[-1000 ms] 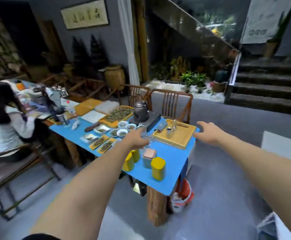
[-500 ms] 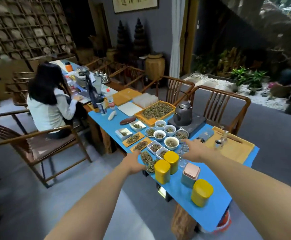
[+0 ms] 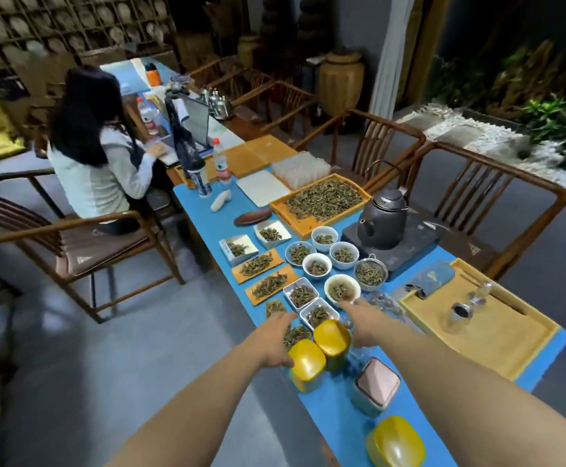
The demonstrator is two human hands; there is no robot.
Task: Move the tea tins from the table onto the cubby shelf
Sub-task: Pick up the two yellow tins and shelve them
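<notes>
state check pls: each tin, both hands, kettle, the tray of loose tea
left yellow tin: upright, lid on, left hand against its side
right yellow tin: upright, lid on, right hand beside it
pink-lidded tin: upright, lid on, untouched
near yellow tin: upright, lid on, untouched
both hands: grip not visibly closed
kettle: lidded, on its dark base
leaf tray: full
</notes>
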